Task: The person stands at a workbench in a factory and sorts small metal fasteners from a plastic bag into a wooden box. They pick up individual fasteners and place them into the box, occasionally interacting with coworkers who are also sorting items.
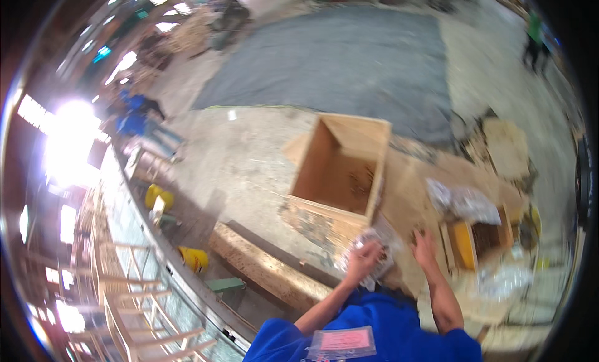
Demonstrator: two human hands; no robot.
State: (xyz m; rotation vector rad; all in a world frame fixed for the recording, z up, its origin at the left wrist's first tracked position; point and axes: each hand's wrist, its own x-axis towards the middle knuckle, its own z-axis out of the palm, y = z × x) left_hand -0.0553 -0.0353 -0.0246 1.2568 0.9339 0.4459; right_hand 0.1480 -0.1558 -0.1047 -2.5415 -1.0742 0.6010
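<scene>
My left hand (364, 261) is closed on a crumpled clear plastic bag (382, 266) in front of me; dark bits show through the plastic. To its right, my right hand (424, 248) hovers over or rests on brown cardboard, its fingers curled together. Something small and dark shows at those fingertips, too blurred to name. Just beyond both hands stands an open-topped wooden box (306, 206), with several small brown pieces (360, 180) lying on its bottom.
At right, a smaller open box (463, 245) has clear plastic bags (471, 204) beside it. A long wooden beam (268, 262) lies at left, near yellow containers (193, 259) and wooden frames (125, 287). Beyond spreads a grey sheet (337, 62). Other people (134, 115) stand farther off.
</scene>
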